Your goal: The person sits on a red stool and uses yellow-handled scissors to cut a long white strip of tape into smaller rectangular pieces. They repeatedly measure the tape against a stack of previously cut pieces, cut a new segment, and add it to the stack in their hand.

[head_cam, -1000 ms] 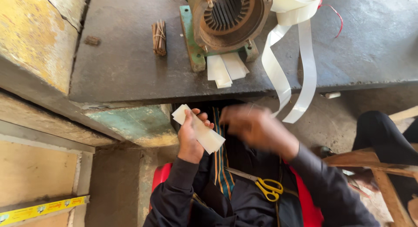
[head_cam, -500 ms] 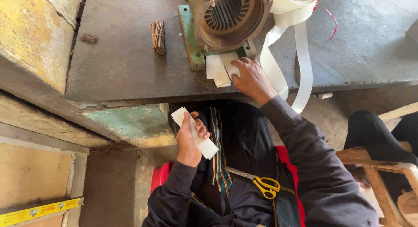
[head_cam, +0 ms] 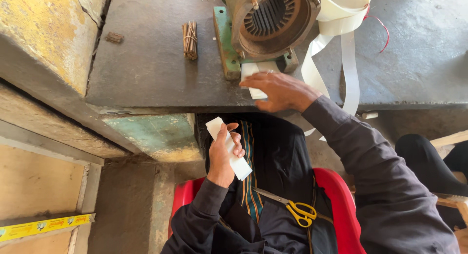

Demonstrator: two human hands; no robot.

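My left hand (head_cam: 223,154) holds a white strip of insulating paper (head_cam: 227,148) over my lap, fingers curled around it. My right hand (head_cam: 279,91) lies flat on a small pile of white paper pieces (head_cam: 254,75) at the front edge of the dark workbench (head_cam: 146,64). Just beyond the pile stands a rusty motor stator (head_cam: 274,20) with a slotted core, on a green base (head_cam: 225,47). Yellow-handled scissors (head_cam: 298,212) rest on my lap.
A roll of white tape (head_cam: 343,10) trails long strips over the bench edge. A small bundle of brown sticks (head_cam: 189,38) lies left of the stator. I sit on a red chair (head_cam: 336,195). A yellow measuring rule (head_cam: 44,225) lies lower left. Another person's dark-clothed leg (head_cam: 429,161) is at right.
My right hand rose from my lap to the bench and now rests on the paper pieces in front of the stator. My left hand kept its paper strip.
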